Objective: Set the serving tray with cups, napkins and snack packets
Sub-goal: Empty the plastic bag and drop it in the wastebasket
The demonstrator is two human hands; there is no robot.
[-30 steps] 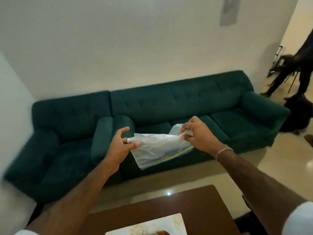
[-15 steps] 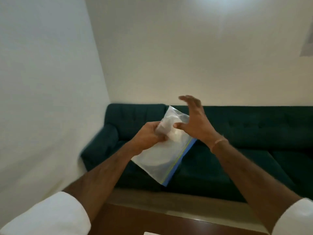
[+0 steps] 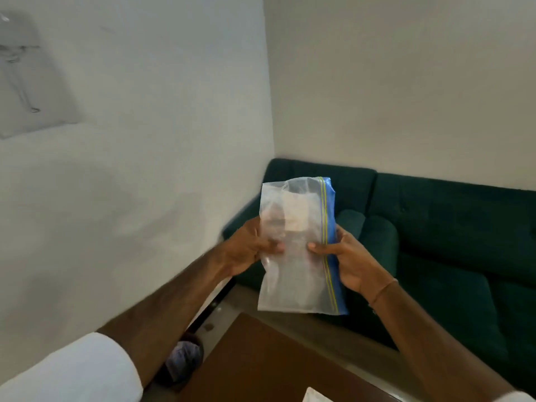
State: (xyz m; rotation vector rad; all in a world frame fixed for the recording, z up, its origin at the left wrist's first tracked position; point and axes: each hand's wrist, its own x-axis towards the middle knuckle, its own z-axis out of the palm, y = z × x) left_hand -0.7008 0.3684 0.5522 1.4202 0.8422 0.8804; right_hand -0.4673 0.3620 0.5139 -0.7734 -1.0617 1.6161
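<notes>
Both hands hold one clear zip bag (image 3: 298, 256) upright in the air above the tabletop (image 3: 261, 367): left hand (image 3: 249, 246) on its plain edge, right hand (image 3: 345, 262) on the blue zip strip. It looks light, soft and slippery, so the stiffer zip strip seems the best place to grip.

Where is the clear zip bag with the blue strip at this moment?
In the head view the zip bag is mid-frame, held in the air between the left hand and the right hand, in front of the green sofa, above the brown table.

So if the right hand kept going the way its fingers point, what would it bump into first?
The right hand points left across the zip bag; past it, probably the left hand, though depth is unclear.
</notes>
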